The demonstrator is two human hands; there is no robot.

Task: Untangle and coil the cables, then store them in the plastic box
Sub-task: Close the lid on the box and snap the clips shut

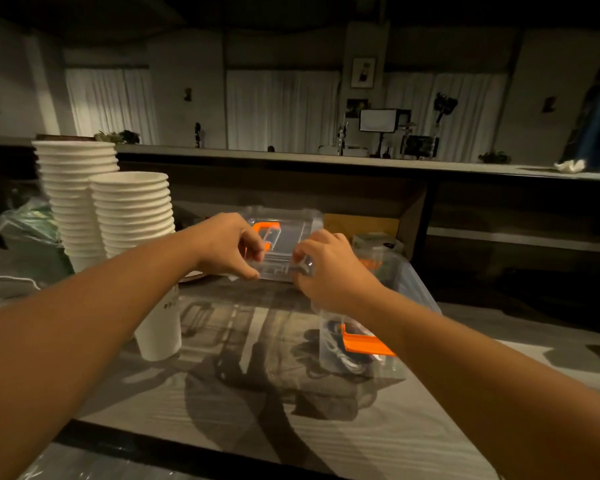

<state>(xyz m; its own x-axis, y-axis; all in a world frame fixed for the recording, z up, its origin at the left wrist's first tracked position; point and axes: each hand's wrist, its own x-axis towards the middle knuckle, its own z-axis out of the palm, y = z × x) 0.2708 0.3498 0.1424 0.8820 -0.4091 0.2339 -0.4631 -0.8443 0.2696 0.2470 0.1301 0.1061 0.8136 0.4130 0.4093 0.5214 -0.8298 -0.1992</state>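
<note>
Between left hand [229, 244] and right hand [329, 268]: clear lid [291, 233], pinched by both | plastic box [420, 282] beneath right wrist | cables [345, 360] inside

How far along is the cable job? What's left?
Done: dark cables look coiled inside the box. In hand: left hand and right hand grip the clear lid, off the box. Left: fit the lid and shut the orange latch; a white cord at far left lies outside, perhaps unrelated.

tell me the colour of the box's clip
Orange; the clip on the clear box shows best in the head view.
</note>
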